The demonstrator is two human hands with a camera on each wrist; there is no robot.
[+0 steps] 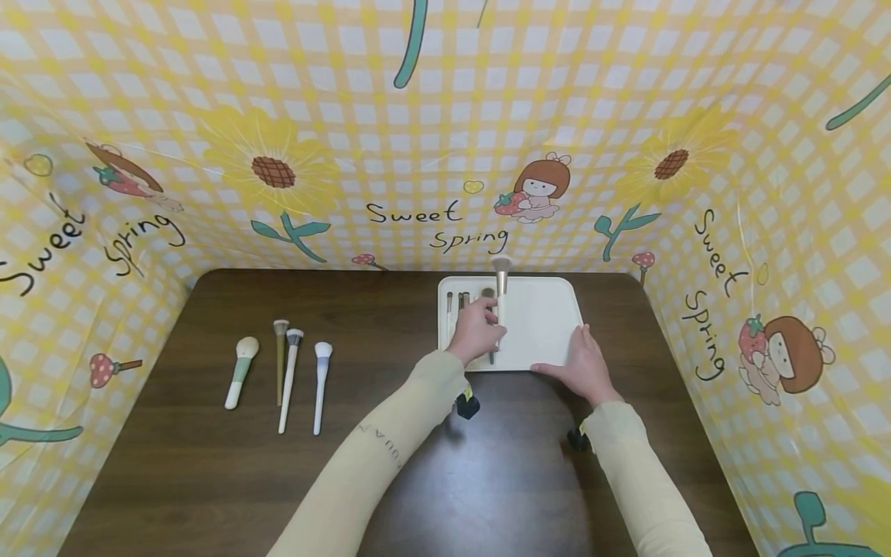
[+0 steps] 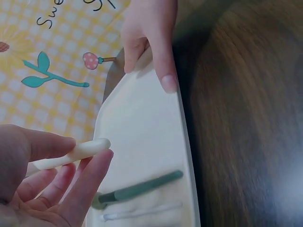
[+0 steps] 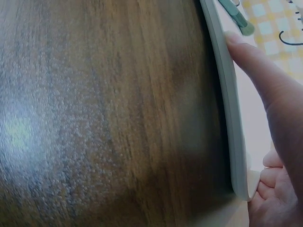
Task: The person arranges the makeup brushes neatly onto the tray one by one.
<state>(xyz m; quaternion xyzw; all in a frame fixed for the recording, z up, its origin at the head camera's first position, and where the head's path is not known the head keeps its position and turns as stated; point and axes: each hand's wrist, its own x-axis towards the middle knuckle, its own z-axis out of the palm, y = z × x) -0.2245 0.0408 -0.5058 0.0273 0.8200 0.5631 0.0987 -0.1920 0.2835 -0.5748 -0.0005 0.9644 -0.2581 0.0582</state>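
Note:
My left hand [image 1: 476, 331] pinches a makeup brush [image 1: 502, 308] by its pale handle, thumb against fingers. The brush stands roughly upright over the white tray [image 1: 546, 321], bristles toward the back. In the left wrist view, the handle's rounded end [image 2: 97, 145] shows between the fingertips, above the tray. Several brushes lie in the tray's left part, partly hidden by this hand; among them are a green-handled brush [image 2: 147, 187] and a thin pale one [image 2: 142, 211]. My right hand [image 1: 583, 367] holds the tray's front right corner, thumb on the front rim, fingers along the right side.
On the dark wooden table [image 1: 209, 480], several makeup brushes lie at left: a green-and-white one [image 1: 242, 371], an olive-handled one [image 1: 281, 367], a white-handled one [image 1: 289, 383] and a white-and-lilac one [image 1: 322, 387]. Yellow checked cloth [image 1: 418, 139] hangs behind and along both sides.

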